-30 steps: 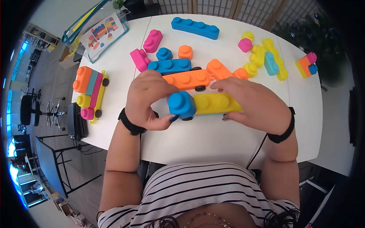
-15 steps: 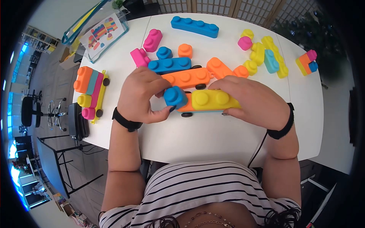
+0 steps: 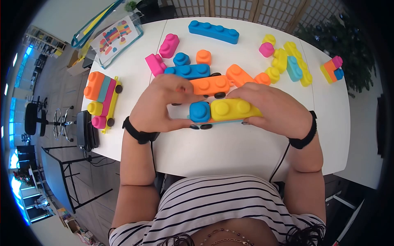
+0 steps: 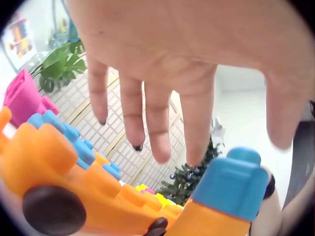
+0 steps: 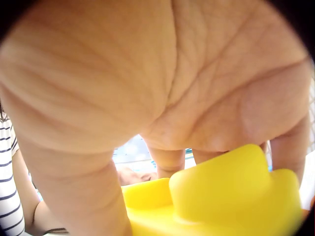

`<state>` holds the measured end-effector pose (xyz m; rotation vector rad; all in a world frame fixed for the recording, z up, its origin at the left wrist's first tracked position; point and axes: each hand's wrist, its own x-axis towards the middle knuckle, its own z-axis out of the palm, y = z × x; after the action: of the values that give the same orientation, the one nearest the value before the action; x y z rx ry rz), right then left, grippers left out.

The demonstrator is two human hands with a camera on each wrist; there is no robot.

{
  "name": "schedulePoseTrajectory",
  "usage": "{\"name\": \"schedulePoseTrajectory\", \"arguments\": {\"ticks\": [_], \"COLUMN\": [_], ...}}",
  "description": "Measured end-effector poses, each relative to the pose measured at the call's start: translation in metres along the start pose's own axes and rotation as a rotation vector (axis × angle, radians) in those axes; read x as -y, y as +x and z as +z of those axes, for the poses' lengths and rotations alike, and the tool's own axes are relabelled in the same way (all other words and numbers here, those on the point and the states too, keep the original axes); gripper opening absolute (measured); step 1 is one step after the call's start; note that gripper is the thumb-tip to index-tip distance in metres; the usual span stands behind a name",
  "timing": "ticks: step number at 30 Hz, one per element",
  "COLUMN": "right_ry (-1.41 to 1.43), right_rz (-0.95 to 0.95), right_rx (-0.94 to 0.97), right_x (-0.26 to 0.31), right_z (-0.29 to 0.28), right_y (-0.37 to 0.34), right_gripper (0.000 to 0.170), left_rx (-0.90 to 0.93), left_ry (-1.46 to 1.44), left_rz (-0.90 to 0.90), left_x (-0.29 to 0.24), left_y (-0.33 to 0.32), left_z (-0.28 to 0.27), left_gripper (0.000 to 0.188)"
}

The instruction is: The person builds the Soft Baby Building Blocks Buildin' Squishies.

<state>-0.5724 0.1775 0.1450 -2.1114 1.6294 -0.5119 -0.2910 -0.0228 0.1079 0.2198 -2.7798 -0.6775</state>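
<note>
A small blue block [image 3: 200, 112] sits on the orange layer of a wheeled block wagon, right beside a long yellow block [image 3: 232, 108]. My left hand [image 3: 164, 102] hovers at the blue block's left, its fingers fairly straight and spread. In the left wrist view the fingers stand apart from the blue block [image 4: 231, 182]. With thumb on the near side and fingers on the far side, my right hand [image 3: 277, 106] grips the yellow block, seen close in the right wrist view [image 5: 221, 191]. Its right end is hidden under that hand.
Behind the wagon stands an orange wheeled piece [image 3: 211, 85] with a blue block [image 3: 188, 71] behind it. Pink blocks [image 3: 169, 46] lie farther left. A stacked wagon [image 3: 107, 98] is at the left edge, yellow blocks [image 3: 280, 60] at the right, and a clear bag [image 3: 117, 39] at the back left.
The blue block, tilted in my left hand earlier, now sits upright on the wagon against the yellow block. My left fingers have opened away from it. The right hand keeps its grip.
</note>
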Motion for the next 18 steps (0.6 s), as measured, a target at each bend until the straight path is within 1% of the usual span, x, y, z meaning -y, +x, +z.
{"name": "schedulePoseTrajectory", "arguments": {"ticks": [2,3,4,6,8,9,10,12,13,14,16,17,18], "right_ry": [0.004,0.011,0.010,0.019,0.032,0.050,0.045,0.042,0.037,0.046,0.054,0.052,0.052], "right_rz": [-0.006,-0.008,-0.017,0.027,0.022,0.025,0.021,0.018,0.013,0.023,0.033,0.041,0.049], "right_rx": [0.000,-0.003,0.002,0.018,0.013,0.029,0.025,0.023,0.020,0.027,0.029,0.038,0.048], "right_x": [-0.001,0.000,0.001,0.004,0.003,0.002,0.001,0.001,0.000,-0.001,-0.001,0.001,0.001], "right_z": [0.002,0.003,0.002,0.000,-0.001,-0.001,-0.001,0.001,0.002,0.004,0.002,0.001,0.001], "right_y": [0.001,0.002,0.001,0.001,0.000,0.000,0.000,0.001,0.002,0.002,0.002,0.002,0.002], "right_gripper": [0.048,0.049,0.049,0.052,0.052,0.053,0.053,0.053,0.053,0.056,0.059,0.059,0.059], "left_rx": [-0.268,-0.348,-0.477,-0.697,-0.698,-0.634,-0.639,-0.466,-0.450,-0.455,-0.383,-0.323,-0.322], "left_ry": [-0.222,-0.284,-0.273,-0.139,-0.010,0.115,0.118,0.321,0.478,0.480,0.424,0.366,0.370], "left_rz": [0.132,0.101,0.086,-0.192,-0.405,-0.446,-0.442,-0.536,-0.524,-0.522,-0.483,-0.564,-0.559], "left_x": [0.026,0.036,0.043,0.058,0.075,0.092,0.095,0.099,0.109,0.112,0.109,0.098,0.098], "left_y": [-0.003,-0.003,-0.001,0.004,0.013,0.015,0.021,0.030,0.031,0.031,0.032,0.033,0.033], "left_z": [0.000,-0.001,-0.003,0.001,0.009,0.013,0.014,0.020,0.033,0.034,0.034,0.028,0.027], "left_gripper": [0.070,0.078,0.064,0.052,0.044,0.051,0.051,0.056,0.056,0.056,0.052,0.051,0.051]}}
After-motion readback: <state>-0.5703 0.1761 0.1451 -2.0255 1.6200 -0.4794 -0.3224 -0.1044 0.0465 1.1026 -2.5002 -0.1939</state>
